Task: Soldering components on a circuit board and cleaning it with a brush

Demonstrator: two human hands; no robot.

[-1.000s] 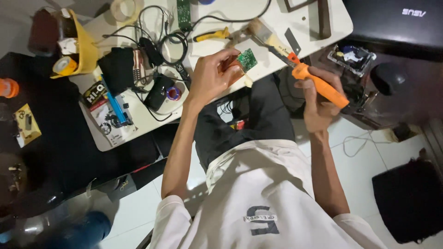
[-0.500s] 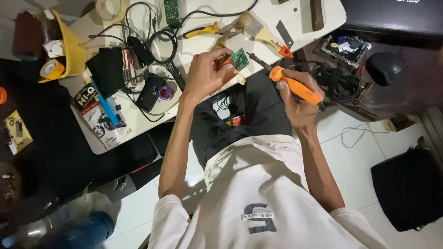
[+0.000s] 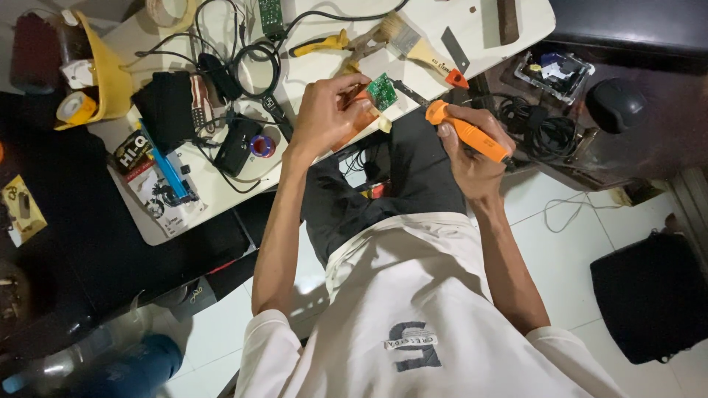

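Observation:
My left hand (image 3: 330, 112) pinches a small green circuit board (image 3: 382, 91) and holds it tilted above the near edge of the white table (image 3: 221, 193). My right hand (image 3: 472, 151) grips the orange handle of a soldering iron (image 3: 467, 132). Its thin metal tip points left and ends just beside the board. Both hands hover over my lap, in front of the table edge.
The table holds a paintbrush (image 3: 408, 42), yellow-handled pliers (image 3: 319, 45), black cables (image 3: 254, 63), a solder spool (image 3: 261, 145), a yellow container (image 3: 103, 74), tape rolls (image 3: 75, 107) and printed packaging (image 3: 158, 184). A dark side surface at right carries coiled wires (image 3: 531, 121) and a mouse (image 3: 614, 103).
My right hand has swung the soldering iron left and down, bringing its tip up to the board. My left hand has kept the board in roughly the same spot.

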